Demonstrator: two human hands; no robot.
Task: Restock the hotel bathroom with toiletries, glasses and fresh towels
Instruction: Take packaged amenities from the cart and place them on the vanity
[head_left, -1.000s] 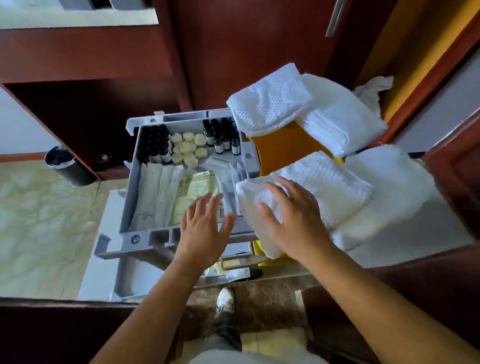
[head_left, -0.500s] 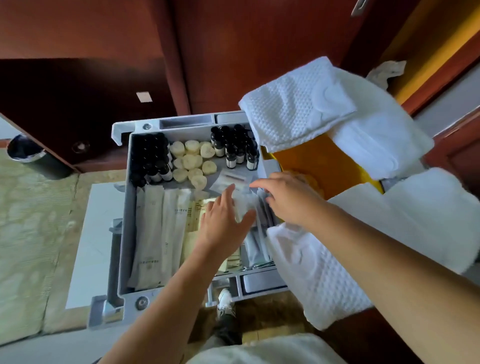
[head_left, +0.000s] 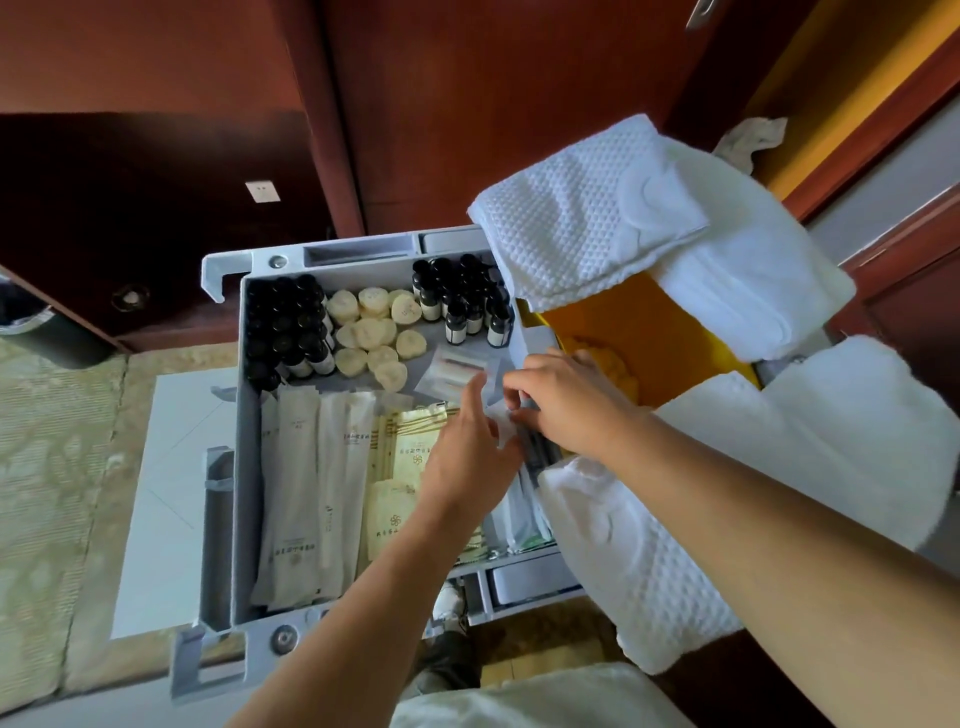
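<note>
Brimming tray (head_left: 238, 467) w/ bottles (head_left: 283, 322), soaps (head_left: 371, 332), pkts (head_left: 301, 493)

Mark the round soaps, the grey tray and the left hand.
round soaps (head_left: 371, 332): head view, middle of the pile.
grey tray (head_left: 363, 273): head view, far wall.
left hand (head_left: 467, 457): head view, back of the hand.

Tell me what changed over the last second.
Right hand left the near towel and moved forward into the tray, where it now pinches packets. Left hand moved forward from the tray's near edge to the same packets. Bottles and soaps stayed put.
</note>
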